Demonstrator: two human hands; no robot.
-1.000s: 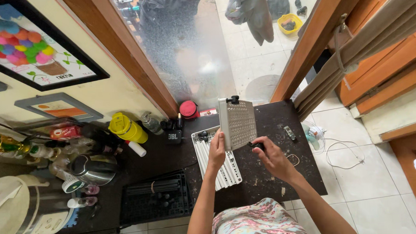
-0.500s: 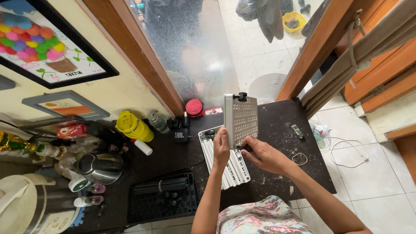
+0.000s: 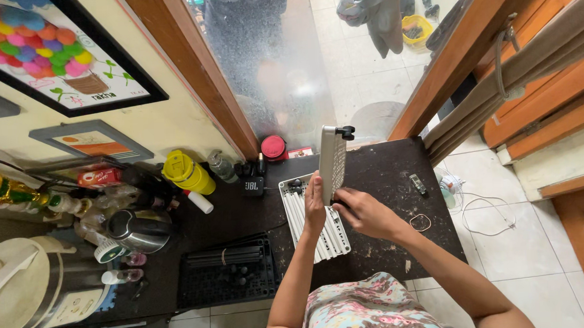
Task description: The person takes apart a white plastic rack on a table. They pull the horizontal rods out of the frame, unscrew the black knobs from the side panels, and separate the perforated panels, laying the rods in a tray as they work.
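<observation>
A white perforated panel (image 3: 332,159) stands on edge above a white ribbed base (image 3: 316,225) that lies flat on the dark table (image 3: 384,173). My left hand (image 3: 314,205) presses against the panel's left face near its lower end. My right hand (image 3: 365,211) grips the panel's lower edge from the right. A black knob sits at the panel's top corner. Both forearms reach in from the bottom of the view.
A black slotted tray (image 3: 228,272) lies left of the base. A yellow bottle (image 3: 187,173), a small black speaker (image 3: 253,185), a red lid (image 3: 273,147), a metal kettle (image 3: 140,226) and a cream cooker (image 3: 28,293) crowd the left. A rubber ring (image 3: 420,222) lies on the right.
The panel has turned from showing its broad face to nearly edge-on. Both hands stayed on it, shifting slightly with the panel.
</observation>
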